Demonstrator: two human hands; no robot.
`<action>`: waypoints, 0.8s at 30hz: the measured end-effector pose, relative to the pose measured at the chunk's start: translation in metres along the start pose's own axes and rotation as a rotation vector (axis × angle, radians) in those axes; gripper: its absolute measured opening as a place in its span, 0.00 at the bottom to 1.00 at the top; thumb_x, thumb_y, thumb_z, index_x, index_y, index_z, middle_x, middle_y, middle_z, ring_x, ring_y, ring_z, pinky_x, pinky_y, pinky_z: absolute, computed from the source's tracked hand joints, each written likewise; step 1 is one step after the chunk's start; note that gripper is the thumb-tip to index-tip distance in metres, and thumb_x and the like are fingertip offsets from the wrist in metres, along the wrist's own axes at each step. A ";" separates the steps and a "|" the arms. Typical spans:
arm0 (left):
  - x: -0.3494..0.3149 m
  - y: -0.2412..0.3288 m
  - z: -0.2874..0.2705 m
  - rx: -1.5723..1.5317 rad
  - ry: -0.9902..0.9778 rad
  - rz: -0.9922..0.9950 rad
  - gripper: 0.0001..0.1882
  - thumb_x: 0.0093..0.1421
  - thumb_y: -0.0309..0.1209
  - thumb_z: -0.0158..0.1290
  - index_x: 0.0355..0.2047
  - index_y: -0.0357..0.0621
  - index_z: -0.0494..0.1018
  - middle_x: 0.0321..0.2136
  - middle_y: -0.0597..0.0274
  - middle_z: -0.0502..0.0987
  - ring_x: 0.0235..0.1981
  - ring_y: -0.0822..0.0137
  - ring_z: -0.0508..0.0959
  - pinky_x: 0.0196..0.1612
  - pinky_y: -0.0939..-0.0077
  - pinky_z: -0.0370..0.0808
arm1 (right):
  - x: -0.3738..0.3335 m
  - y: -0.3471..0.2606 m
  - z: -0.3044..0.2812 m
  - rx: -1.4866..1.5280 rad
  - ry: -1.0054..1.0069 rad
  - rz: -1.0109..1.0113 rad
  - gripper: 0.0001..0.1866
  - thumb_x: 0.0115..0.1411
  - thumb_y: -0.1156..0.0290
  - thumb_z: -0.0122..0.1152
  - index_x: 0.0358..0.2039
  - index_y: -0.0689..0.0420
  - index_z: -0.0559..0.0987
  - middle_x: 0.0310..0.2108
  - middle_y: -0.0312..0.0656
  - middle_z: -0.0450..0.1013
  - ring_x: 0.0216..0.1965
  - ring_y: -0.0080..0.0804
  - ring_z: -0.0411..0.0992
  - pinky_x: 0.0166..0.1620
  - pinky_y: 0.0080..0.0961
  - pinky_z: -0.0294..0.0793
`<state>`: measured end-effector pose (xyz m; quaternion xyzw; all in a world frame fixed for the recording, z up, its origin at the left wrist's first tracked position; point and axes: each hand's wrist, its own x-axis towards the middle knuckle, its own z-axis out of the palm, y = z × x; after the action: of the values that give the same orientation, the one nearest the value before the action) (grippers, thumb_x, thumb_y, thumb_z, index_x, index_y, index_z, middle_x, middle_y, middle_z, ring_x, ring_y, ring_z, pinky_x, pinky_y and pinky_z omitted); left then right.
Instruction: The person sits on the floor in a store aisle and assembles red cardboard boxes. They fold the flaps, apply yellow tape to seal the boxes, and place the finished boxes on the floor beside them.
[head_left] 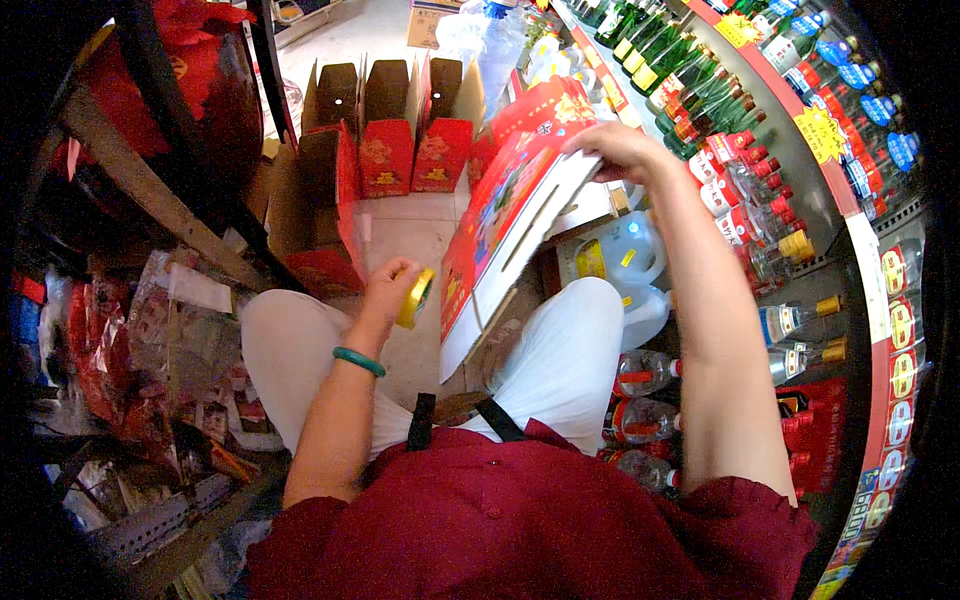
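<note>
In my left hand (388, 288) is a roll of yellow tape (416, 298), held above the floor between my knees. My right hand (622, 150) grips the upper edge of a red printed cardboard box (508, 215), folded flat and tilted. Its white flaps (515, 265) face me, and its lower end hangs near my right knee. A gap separates the tape from the cardboard. A green bangle circles my left wrist.
Several opened red boxes (388, 155) stand ahead on the tiled floor, with another red box (318, 205) nearer on the left. Shelves of bottles (740, 190) line the right. Clear plastic jugs (632, 250) stand beside my right knee. Plastic-wrapped goods (190, 340) crowd the left.
</note>
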<state>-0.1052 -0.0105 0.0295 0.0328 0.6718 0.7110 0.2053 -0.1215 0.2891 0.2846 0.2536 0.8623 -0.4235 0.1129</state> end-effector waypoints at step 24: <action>-0.004 -0.012 0.027 0.153 0.100 0.128 0.12 0.56 0.37 0.52 0.30 0.41 0.75 0.24 0.63 0.76 0.27 0.73 0.73 0.33 0.77 0.70 | -0.080 0.160 0.282 0.160 -0.267 -0.460 0.55 0.42 0.65 0.70 0.63 0.60 0.42 0.58 0.58 0.56 0.56 0.48 0.60 0.56 0.35 0.62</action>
<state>-0.0900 0.0142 0.0213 0.0557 0.7300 0.6701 0.1227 0.0259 0.1220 0.0361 0.0013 0.8385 -0.5345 0.1058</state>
